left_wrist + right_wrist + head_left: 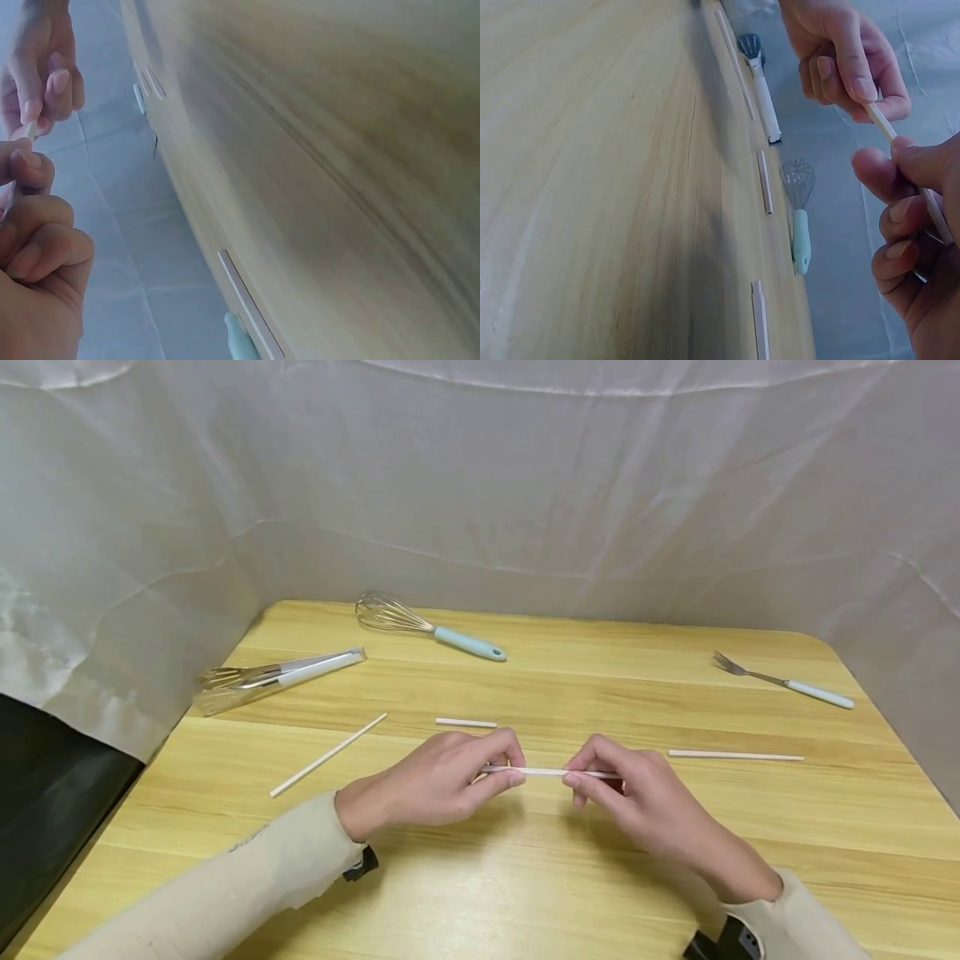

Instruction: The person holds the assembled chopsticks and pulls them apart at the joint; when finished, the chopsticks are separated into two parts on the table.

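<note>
A thin white stick point(544, 772) is held level over the table between both hands. My left hand point(453, 777) pinches it near one end between thumb and curled fingers. Toward its other end, my right hand point(637, 789) pinches it the same way, and a short bare stretch shows between the hands. In the right wrist view, the stick point(882, 121) runs straight from one hand to the other, its near end lying across the right palm. Just beyond the left hand a short white stick point(467, 722) lies on the table.
On the wooden table point(480, 893) lie a long white stick point(328, 756) at left and another white stick point(735, 755) at right. Farther back are tongs in clear packaging point(281, 678), a blue-handled whisk point(431, 628) and a fork point(783, 681). A pale curtain point(525, 485) hangs behind.
</note>
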The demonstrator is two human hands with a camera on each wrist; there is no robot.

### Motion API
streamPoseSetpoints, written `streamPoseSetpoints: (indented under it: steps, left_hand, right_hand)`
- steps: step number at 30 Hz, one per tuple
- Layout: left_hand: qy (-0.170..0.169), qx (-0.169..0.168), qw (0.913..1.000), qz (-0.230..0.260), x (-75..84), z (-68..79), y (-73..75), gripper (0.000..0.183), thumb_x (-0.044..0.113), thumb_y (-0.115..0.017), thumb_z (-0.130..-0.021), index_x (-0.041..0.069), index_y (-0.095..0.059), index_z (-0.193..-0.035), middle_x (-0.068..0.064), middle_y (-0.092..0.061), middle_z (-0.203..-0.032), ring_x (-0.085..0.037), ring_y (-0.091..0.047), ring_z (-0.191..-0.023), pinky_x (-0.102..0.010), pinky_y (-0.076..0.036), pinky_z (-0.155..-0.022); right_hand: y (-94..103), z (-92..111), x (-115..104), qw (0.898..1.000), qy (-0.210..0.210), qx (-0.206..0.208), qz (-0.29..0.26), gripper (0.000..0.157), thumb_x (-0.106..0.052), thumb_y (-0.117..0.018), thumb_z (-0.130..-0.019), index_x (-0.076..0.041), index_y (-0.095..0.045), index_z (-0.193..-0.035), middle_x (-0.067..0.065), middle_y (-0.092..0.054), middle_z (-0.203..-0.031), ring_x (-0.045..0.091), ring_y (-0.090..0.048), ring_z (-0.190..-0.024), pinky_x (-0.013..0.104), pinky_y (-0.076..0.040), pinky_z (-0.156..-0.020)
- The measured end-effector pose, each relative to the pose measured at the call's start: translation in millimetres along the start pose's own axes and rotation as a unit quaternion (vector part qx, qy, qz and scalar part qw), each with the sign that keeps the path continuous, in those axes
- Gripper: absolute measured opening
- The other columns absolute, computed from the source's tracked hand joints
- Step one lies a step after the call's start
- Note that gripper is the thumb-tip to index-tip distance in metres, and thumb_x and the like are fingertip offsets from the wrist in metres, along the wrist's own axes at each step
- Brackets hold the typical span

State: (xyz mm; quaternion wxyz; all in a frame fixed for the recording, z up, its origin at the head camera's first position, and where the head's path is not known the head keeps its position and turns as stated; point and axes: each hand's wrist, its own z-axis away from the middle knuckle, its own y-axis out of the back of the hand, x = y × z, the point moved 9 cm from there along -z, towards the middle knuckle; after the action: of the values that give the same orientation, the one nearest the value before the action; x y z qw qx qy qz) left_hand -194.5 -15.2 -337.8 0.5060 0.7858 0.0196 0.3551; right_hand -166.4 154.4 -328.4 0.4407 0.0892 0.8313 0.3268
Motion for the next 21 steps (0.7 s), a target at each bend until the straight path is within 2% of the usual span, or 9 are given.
streamPoseSetpoints:
  steps: [9,21]
  left_hand:
    - [-0.032,0.003,0.9994,-0.014,6.8,-0.9,1.0,0.007,0.025,-0.065,-0.111,0.018,-0.063,-0.110,0.006,-0.076,-0.089,0.004,-0.040,-0.059,-0.018,-0.039,-0.055]
    - [-0.042,0.006,0.9988,-0.024,9.3,-0.8,2.6,0.007,0.024,-0.066,-0.110,0.017,-0.063,-0.110,0.005,-0.078,-0.090,0.003,-0.041,-0.061,-0.017,-0.038,-0.056]
  right_hand:
    - [1.5,2.9,-0.5,1.000,0.009,0.002,-0.016,0.022,0.003,-0.075,-0.099,-0.019,-0.070,-0.101,-0.007,-0.073,-0.076,0.005,-0.061,-0.061,0.017,-0.047,-0.055]
    - [1.2,3.1,2.2,1.000,0.010,0.003,-0.018,0.023,0.003,-0.076,-0.099,-0.019,-0.070,-0.100,-0.011,-0.071,-0.075,-0.001,-0.054,-0.060,0.016,-0.044,-0.053]
